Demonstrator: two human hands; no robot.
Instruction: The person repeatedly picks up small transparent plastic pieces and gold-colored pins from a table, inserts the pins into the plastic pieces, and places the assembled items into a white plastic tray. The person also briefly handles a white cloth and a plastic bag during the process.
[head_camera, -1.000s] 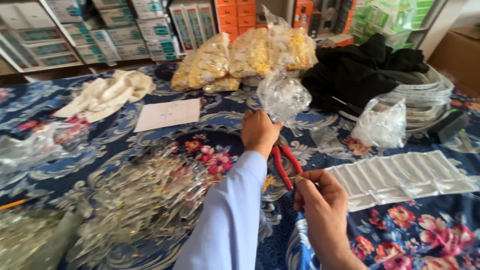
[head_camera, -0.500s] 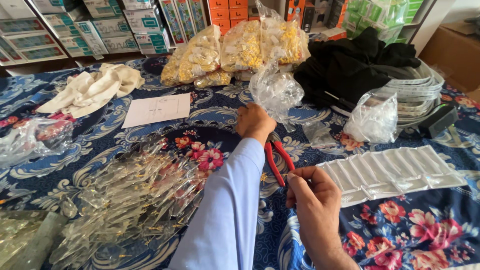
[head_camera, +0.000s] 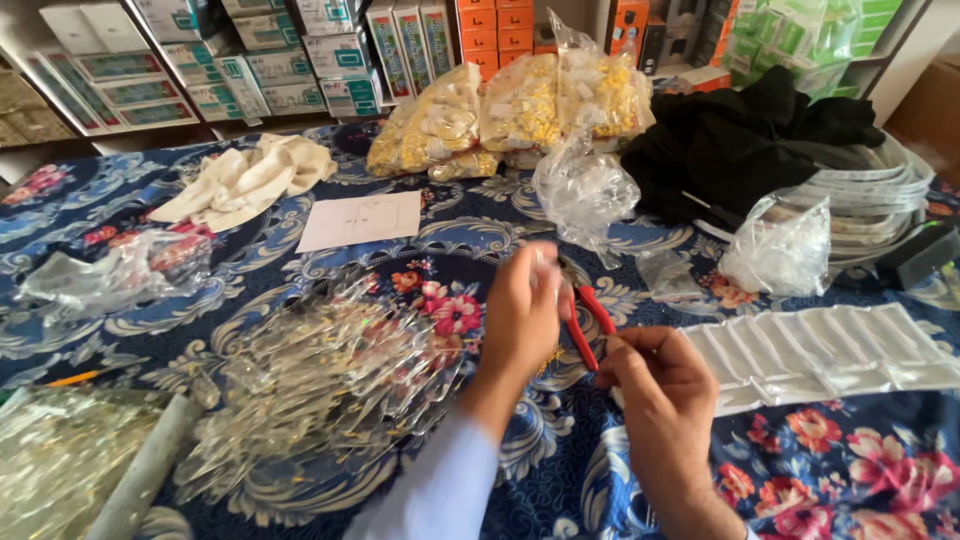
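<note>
My left hand (head_camera: 520, 315) is raised over the flowered blue tablecloth (head_camera: 120, 320), fingers curled and motion-blurred. What it pinches is unclear. Just to its right are red-handled pliers (head_camera: 588, 322); their jaws are hidden behind that hand. My right hand (head_camera: 660, 400) grips the lower ends of the handles. A knotted clear plastic bag (head_camera: 585, 190) stands just beyond the hands. A heap of small clear packets (head_camera: 330, 370) lies to the left of my left forearm.
A strip of white flat packets (head_camera: 820, 350) lies to the right. Bags of yellow pieces (head_camera: 520, 105), black cloth (head_camera: 760, 140), stacked clear trays (head_camera: 890, 190), another clear bag (head_camera: 785, 245), a white paper (head_camera: 362, 220) and white cloth (head_camera: 250, 180) lie farther back. Boxed shelves line the wall.
My left hand has drawn back from the knotted clear bag toward me and is blurred with motion. My right hand stays on the pliers' handles.
</note>
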